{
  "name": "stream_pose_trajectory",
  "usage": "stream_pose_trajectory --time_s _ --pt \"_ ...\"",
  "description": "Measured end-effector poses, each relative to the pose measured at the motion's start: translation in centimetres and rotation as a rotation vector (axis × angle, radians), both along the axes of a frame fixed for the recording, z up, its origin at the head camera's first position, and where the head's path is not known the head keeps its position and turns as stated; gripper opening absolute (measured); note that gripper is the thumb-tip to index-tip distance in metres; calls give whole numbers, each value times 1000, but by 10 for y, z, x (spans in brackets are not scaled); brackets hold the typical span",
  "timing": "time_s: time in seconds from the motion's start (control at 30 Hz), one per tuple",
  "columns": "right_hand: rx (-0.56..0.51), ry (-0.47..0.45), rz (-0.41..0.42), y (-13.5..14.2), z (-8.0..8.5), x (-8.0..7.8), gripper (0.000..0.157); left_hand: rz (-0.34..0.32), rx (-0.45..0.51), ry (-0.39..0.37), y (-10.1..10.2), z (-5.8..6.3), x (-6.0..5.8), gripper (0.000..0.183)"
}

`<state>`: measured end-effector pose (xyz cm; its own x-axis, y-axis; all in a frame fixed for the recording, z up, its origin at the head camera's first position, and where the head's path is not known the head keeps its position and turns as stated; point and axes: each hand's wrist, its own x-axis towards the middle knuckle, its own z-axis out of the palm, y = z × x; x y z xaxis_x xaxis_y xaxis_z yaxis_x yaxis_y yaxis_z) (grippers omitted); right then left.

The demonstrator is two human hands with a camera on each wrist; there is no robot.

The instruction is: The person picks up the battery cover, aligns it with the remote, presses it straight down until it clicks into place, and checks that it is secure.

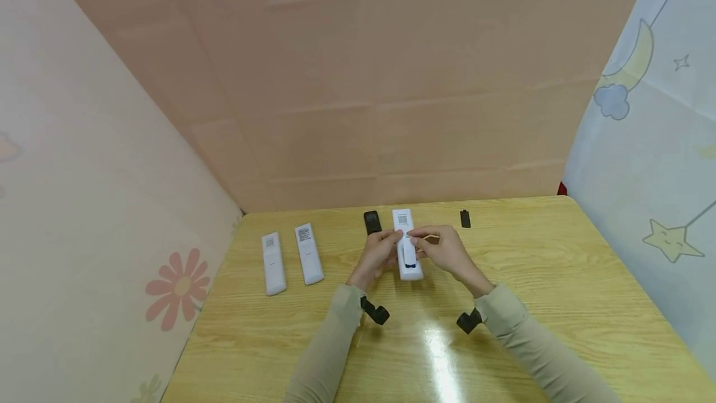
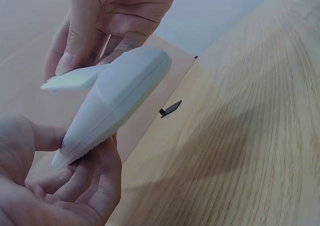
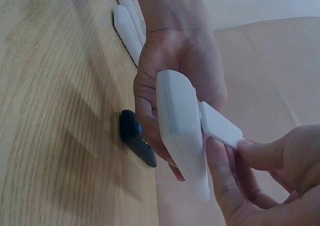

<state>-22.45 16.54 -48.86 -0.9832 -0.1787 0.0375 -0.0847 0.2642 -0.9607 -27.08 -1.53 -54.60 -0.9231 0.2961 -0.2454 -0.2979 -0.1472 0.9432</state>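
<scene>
A white remote control is held up above the table, its back with a printed label facing up. My left hand grips it from the side, fingers curled beneath, as the left wrist view shows. My right hand pinches the white battery cover between thumb and fingers. That cover stands tilted away from the remote's back, one end close against the remote. Something dark blue shows at the cover's lower end in the head view. Whether batteries lie inside is hidden.
Two white remotes, a left one and a right one, lie face down on the table's left. A black remote lies behind my left hand. A small black battery cover lies near the back edge, to the right.
</scene>
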Motion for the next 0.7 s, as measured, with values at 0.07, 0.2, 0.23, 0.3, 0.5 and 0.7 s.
stream_pose_trajectory --time_s 0.07,0.2,0.23,0.3,0.5,0.7 --pt "6 -6 -2 0 -1 0 21 4 -1 0 -1 0 0 38" --pt "16 -12 2 -1 -1 1 22 11 3 10 -2 1 -1 37" --pt "20 -10 3 -2 -1 1 22 10 6 14 -2 1 -1 37" --pt "23 -5 6 -2 -1 1 22 8 8 20 -3 1 -1 36" --pt "31 2 14 -3 -3 1 22 -6 20 26 -4 1 0 38" --pt "18 -16 8 -4 -4 2 21 -7 11 22 -6 0 1 39"
